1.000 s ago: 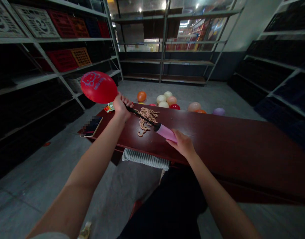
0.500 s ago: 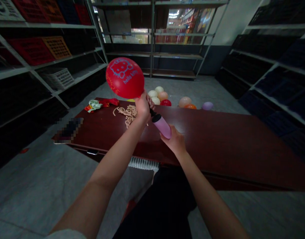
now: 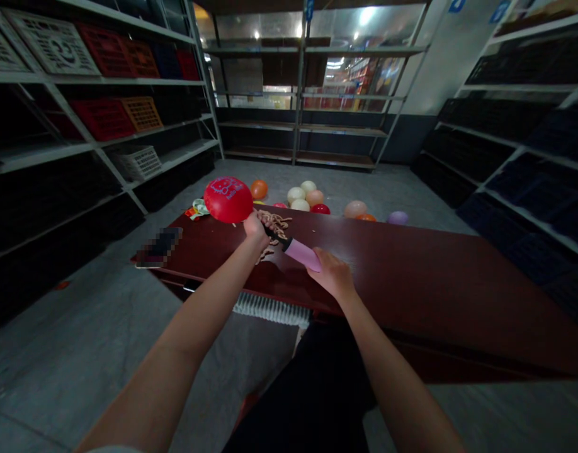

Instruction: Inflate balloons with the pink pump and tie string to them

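More of the black rod [image 3: 276, 235] shows than 0.5 s ago, so the pink pump [image 3: 303, 255] looks partly drawn out, probably mid-stroke with inflation unfinished. The left hand [image 3: 257, 224] grips at the neck of the red balloon [image 3: 228, 200], its nozzle hidden; the right hand [image 3: 334, 270] is wrapped around the pump's barrel. The balloon is held above the desk [image 3: 412, 283], towards its far left.

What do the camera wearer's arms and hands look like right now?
Left hand and right hand: both bare, no gloves. Left forearm and right forearm are uncovered; no watch, bracelet or cable shows. A pale sleeve edge peeks in on the left arm; no right sleeve in frame. Rings: can't tell.
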{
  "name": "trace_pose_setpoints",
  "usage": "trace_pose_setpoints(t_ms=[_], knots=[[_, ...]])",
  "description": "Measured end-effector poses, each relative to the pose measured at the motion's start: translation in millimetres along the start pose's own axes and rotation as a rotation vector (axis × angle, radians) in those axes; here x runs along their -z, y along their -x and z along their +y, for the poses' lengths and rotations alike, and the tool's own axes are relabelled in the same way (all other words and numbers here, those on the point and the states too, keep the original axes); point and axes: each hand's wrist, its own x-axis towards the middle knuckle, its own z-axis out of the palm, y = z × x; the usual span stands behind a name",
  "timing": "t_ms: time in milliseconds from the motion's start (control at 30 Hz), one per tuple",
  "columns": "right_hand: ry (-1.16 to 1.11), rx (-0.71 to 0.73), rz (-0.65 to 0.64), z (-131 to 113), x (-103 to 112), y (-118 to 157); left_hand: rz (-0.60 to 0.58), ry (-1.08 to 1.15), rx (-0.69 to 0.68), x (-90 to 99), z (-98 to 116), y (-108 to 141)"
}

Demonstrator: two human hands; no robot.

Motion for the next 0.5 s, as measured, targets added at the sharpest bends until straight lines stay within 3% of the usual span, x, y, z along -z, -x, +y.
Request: trace_pose_setpoints(t_ms=[267,400,500], knots=[[-0.017,0.087,0.021,-1.4,-0.7,2.0,0.066,-0.026,-0.082,14.5,77.5,-9.8],[-0.065,0.073,0.035,-1.3,-5.8,1.0,0.010,-0.084,-0.078,1.0,103.4,-17.1],[-0.098,0.027,0.099,1.9,-7.8,-0.1,-0.051,-0.103,-0.113,-21.7,99.4,-18.8]])
